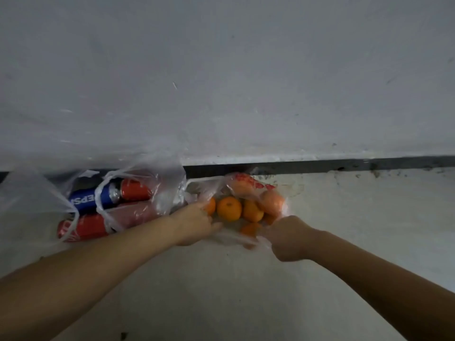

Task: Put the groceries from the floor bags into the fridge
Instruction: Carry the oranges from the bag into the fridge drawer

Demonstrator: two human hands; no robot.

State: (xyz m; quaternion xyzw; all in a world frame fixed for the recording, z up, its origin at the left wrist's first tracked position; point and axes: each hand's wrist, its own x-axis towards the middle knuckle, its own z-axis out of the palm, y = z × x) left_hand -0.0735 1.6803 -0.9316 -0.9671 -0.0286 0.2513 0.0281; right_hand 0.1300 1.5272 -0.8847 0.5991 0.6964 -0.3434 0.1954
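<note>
A clear plastic bag [246,185] with red print lies on the pale floor against the wall, holding several oranges [229,208]. My left hand [197,222] reaches into the bag's mouth on its left side, fingers beside the oranges. My right hand [285,238] grips the bag's near right edge in a fist. To the left lies a second clear bag [152,193] with drink cans: a blue Pepsi can [91,199] and red cans [135,190]. The fridge is out of view.
A grey-white wall [221,82] fills the upper half, with a dark skirting strip [320,166] at its foot. Another thin plastic bag [29,205] stands at the far left. Bare pale floor [221,291] lies between me and the bags.
</note>
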